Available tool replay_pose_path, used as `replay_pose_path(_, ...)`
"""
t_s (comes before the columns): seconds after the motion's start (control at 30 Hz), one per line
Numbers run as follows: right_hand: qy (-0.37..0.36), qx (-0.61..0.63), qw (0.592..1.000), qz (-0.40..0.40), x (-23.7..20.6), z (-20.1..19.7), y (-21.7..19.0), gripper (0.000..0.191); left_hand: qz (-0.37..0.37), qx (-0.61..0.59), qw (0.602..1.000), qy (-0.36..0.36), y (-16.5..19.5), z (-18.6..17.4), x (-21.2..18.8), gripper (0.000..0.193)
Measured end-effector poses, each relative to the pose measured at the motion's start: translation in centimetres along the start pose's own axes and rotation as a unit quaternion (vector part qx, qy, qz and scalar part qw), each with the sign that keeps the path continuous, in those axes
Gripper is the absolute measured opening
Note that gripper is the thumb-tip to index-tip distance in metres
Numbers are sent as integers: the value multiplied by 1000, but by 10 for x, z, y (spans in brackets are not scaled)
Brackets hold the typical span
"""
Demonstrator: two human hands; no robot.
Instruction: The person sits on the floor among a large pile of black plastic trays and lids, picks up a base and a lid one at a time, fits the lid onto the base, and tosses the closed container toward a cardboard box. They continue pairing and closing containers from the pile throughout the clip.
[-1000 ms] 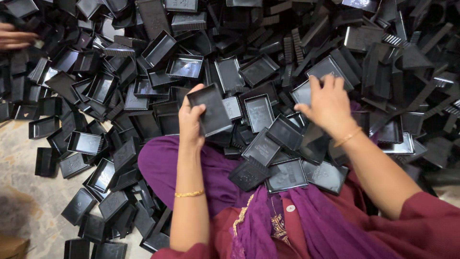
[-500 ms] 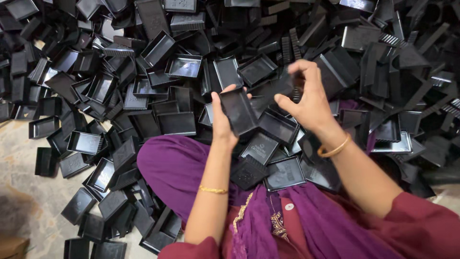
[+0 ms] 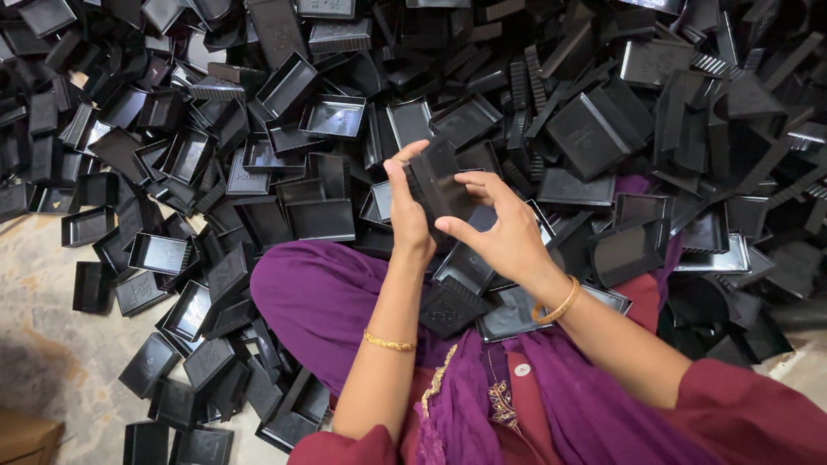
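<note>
Head view: both hands, left hand (image 3: 407, 217) and right hand (image 3: 500, 232), pinch one black tray (image 3: 439, 182) above the purple lap (image 3: 327, 297); grip edges firmly.

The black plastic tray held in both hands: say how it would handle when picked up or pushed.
The black tray is probably light: the left hand and right hand hold it with fingertips only. It looks stiff, keeping its flat rectangular shape unsupported. Flat-bottomed like the trays in the pile, it would likely slide, not roll.
</note>
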State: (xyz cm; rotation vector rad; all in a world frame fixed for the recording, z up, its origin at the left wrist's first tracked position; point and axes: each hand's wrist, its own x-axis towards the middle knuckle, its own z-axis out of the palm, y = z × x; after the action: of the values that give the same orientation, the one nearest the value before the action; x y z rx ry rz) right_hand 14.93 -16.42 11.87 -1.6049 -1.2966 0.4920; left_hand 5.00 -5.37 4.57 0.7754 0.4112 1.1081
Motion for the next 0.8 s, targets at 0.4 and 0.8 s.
replay_pose_path(0.4, -36, -11, 999, 33, -10, -3, 14, 63, 63, 77, 995, -2, 6, 8, -2, 62)
replay_pose_path(0.8, -32, 103, 994, 19, -24, 14, 22, 38, 259, 448, 846, 129, 42, -21, -4, 45)
